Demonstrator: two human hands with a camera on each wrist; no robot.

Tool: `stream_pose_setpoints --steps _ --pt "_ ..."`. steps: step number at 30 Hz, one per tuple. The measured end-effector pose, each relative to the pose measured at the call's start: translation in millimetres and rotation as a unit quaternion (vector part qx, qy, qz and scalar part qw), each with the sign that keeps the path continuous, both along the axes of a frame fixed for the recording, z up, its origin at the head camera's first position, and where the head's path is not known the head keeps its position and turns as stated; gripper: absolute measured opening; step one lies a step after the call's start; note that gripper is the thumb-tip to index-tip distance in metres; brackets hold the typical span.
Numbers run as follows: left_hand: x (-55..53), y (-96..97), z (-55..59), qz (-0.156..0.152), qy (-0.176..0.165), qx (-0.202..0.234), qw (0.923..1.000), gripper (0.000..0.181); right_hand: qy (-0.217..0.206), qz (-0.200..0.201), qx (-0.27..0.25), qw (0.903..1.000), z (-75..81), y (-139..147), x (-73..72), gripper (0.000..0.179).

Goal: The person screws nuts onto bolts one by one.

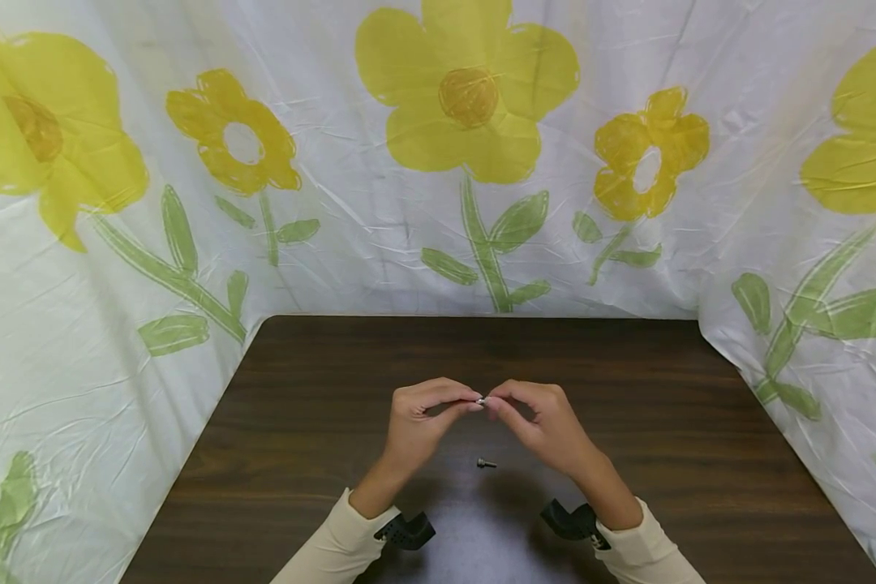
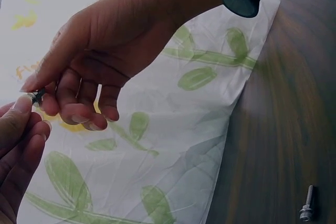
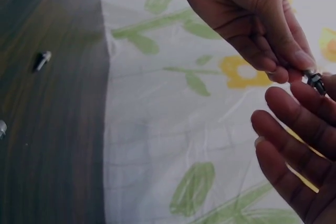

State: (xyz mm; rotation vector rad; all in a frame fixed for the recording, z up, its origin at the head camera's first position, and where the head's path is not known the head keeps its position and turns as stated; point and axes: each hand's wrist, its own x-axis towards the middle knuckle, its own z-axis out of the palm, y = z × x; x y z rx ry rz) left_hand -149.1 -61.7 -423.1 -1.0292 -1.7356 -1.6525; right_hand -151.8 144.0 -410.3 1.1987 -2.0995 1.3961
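Two hands meet above the dark desk (image 1: pixel 321 389). The left hand (image 1: pixel 418 422) and the right hand (image 1: pixel 538 422) both pinch one small metal bolt (image 1: pixel 481 401) between their fingertips, held in the air. One more bolt, the loose bolt (image 1: pixel 487 463), lies on the desk just below them. A flowered cloth (image 1: pixel 190 203) hangs behind.
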Motion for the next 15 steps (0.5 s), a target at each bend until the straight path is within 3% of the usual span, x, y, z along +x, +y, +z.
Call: stream_pose_setpoints --steps 7,9,15 --pt "0.8 0.6 1.1 0.008 -0.001 -0.001 1.0000 0.019 -0.015 -0.020 -0.006 0.9997 0.0 2.0 0.6 0.026" --pt "0.9 0.2 1.6 0.013 -0.004 0.002 0.9999 0.019 -0.005 -0.024 -0.013 0.9996 0.6 3.1 0.4 0.020" --pt "0.1 -1.4 1.9 0.016 -0.008 0.008 0.9998 0.019 0.050 -0.010 -0.033 0.9981 2.0 4.1 -2.9 0.033"
